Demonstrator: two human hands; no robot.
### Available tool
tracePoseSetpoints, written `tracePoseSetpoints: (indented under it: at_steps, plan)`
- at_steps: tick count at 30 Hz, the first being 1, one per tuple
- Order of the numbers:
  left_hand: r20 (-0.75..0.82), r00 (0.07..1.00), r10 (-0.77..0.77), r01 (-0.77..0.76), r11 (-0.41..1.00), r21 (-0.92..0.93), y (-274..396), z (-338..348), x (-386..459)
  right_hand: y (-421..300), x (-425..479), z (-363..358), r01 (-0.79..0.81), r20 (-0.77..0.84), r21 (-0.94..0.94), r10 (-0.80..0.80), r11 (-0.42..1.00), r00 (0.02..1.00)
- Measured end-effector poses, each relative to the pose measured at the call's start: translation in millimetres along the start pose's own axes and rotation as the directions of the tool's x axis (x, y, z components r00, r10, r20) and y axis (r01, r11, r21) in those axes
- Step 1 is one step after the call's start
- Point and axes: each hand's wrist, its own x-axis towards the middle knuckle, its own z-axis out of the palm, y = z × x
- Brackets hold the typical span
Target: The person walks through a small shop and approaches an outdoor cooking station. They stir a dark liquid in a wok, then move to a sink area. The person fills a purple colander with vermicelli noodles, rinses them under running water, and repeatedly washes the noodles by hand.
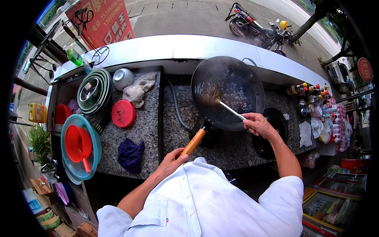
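A large dark wok (247, 89) sits tilted at the back of the granite counter, with wet, bubbly liquid and faint steam inside. My left hand (172, 162) is closed around the end of its wooden handle (194, 141). In my right hand (260, 126) is the metal handle of a wok brush (232, 110). Its brown, fan-shaped head lies blurred against the wok's left inner wall. The right hand is above the wok's near right rim; whether it touches the rim I cannot tell. Beneath the wok, the burner is mostly hidden.
On the left stand nested bowls (103, 102), a red lid (123, 113), a dark blue cloth (131, 155) and a teal basin (97, 145) holding a red dipper (77, 143). A grey hose (176, 103) runs beside the wok. Right are a black pan (278, 118) and sauce bottles (297, 89).
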Motion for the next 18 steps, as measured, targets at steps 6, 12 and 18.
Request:
tracePoseSetpoints:
  at_steps: [6,12,18]
  plan:
    - [0.026,1.000,-0.002,0.001,0.999,0.041,2.8,-2.8,0.4,9.3,-7.8,5.5,0.024,-0.006,0.037,-0.024,0.999,1.000]
    - [0.033,0.999,-0.010,0.009,0.999,0.037,2.3,-3.4,2.4,13.3,-20.0,5.6,0.037,-0.019,0.079,-0.036,0.996,0.999]
    - [0.038,0.999,-0.008,0.007,0.999,0.034,-0.5,-4.4,4.2,8.6,-33.3,-5.6,0.083,-0.090,0.119,-0.072,0.989,0.993]
